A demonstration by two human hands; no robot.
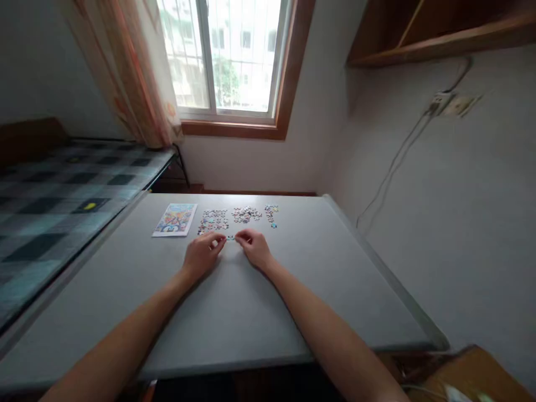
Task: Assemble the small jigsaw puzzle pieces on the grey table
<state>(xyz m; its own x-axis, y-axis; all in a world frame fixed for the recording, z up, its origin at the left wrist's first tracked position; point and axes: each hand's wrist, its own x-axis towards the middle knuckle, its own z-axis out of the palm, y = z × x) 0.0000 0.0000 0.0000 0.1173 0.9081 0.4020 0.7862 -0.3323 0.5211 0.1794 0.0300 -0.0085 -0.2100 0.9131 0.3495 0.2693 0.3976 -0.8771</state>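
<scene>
Between my two hands is a small strip of jigsaw puzzle pieces (230, 238), held close to the table top. My left hand (204, 254) pinches its left end with thumb and forefinger. At the right end, my right hand (254, 248) closes in a similar pinch. Fingers cover the strip's ends, so how many pieces it has cannot be told. Just beyond my left hand lie rows of loose puzzle pieces (215, 219). A denser pile of pieces (247, 214) is behind my right hand, with a short curved group of pieces (271, 215) to its right.
A colourful picture sheet (175, 219) lies left of the pieces on the grey-white table (234, 318). To the left is a bed (84, 184) with a checked cover. A window (226, 56) is ahead; a wall socket with a hanging cable (393, 162) is at right.
</scene>
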